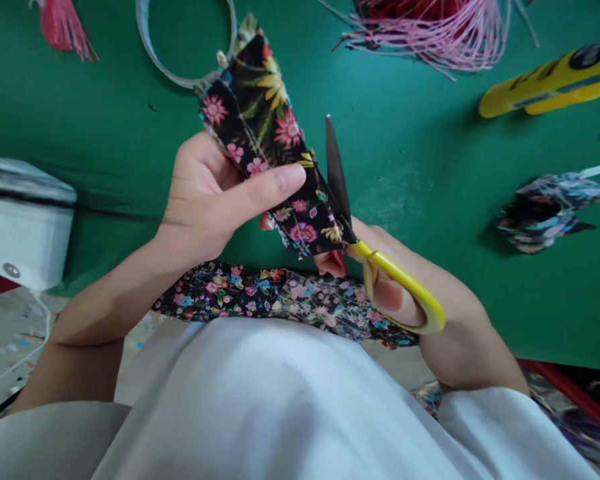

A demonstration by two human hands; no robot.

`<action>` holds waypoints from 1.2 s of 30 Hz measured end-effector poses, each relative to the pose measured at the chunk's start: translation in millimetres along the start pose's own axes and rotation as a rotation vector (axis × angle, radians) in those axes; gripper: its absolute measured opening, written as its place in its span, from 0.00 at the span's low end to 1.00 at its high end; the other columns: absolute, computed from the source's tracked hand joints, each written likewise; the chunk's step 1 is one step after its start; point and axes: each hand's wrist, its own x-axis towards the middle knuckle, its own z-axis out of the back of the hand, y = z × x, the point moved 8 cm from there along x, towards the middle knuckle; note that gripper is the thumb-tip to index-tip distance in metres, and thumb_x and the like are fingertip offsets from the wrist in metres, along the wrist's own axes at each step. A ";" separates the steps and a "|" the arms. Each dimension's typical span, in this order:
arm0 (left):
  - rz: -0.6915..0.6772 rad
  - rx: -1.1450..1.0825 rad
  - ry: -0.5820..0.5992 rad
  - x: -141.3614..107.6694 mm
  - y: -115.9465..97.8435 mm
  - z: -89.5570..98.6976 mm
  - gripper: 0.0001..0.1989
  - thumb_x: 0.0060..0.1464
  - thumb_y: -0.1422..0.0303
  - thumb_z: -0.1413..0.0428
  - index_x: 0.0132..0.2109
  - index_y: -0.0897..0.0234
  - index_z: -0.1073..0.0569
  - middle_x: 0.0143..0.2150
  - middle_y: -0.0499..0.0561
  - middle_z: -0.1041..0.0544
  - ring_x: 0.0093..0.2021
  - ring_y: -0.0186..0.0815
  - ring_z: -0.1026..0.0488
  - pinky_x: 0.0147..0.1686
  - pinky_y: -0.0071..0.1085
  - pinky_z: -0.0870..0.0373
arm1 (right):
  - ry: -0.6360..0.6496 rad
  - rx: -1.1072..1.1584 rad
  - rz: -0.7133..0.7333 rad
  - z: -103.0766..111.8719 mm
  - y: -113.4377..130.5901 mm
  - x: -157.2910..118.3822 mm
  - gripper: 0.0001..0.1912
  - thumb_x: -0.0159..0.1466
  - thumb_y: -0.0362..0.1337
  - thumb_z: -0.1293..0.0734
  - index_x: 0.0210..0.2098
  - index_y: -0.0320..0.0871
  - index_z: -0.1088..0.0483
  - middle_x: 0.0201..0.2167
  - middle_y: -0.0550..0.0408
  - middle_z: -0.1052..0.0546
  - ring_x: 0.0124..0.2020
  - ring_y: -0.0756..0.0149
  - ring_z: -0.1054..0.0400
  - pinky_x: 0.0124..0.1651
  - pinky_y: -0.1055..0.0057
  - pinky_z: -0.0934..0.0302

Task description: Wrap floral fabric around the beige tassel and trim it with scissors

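My left hand [215, 193] grips a black floral fabric strip [260, 113], thumb on top and fingers behind it. Pink, yellow and blue flowers cover the strip, and its edges look frayed. In my right hand [390, 293] are yellow-handled scissors [405, 287], the thumb through one loop. Their dark blades are spread, one standing clear and the other running along the strip's right edge. Some right-hand fingers show below the strip's lower end; whether they touch it I cannot tell. A longer piece of floral fabric [260, 293] lies between the table edge and my body.
A pale blue ring-shaped band [147, 47] lies beyond the strip on the green table [410, 160]. Pink cords [460, 40] and a pink tassel [65, 30] are at the back. To the right are a yellow bottle-like object [545, 83] and bunched fabric [545, 210]; a white box [30, 227] stands left.
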 end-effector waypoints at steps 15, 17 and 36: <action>0.129 -0.065 -0.069 -0.7 8.6 2.9 0.10 0.47 0.73 0.34 0.25 0.66 0.28 0.22 0.41 0.29 0.18 0.22 0.35 0.13 0.23 0.39 | -0.059 -0.019 -0.013 1.9 3.1 1.4 0.32 0.65 0.66 0.53 0.36 0.42 0.42 0.24 0.62 0.37 0.21 0.77 0.47 0.21 0.75 0.51; 0.138 -0.041 -0.070 -1.0 8.8 3.4 0.10 0.47 0.71 0.33 0.26 0.66 0.28 0.22 0.41 0.30 0.19 0.22 0.34 0.14 0.22 0.38 | -0.067 -0.016 -0.011 2.4 2.0 1.7 0.32 0.65 0.66 0.52 0.36 0.41 0.42 0.24 0.62 0.37 0.21 0.77 0.46 0.21 0.75 0.51; 0.172 0.042 -0.074 -1.0 6.4 3.9 0.14 0.48 0.69 0.34 0.23 0.67 0.31 0.19 0.41 0.31 0.16 0.20 0.35 0.12 0.19 0.38 | -0.052 -0.010 0.008 2.3 -1.3 3.8 0.29 0.66 0.65 0.51 0.34 0.44 0.44 0.21 0.65 0.38 0.19 0.78 0.49 0.21 0.76 0.53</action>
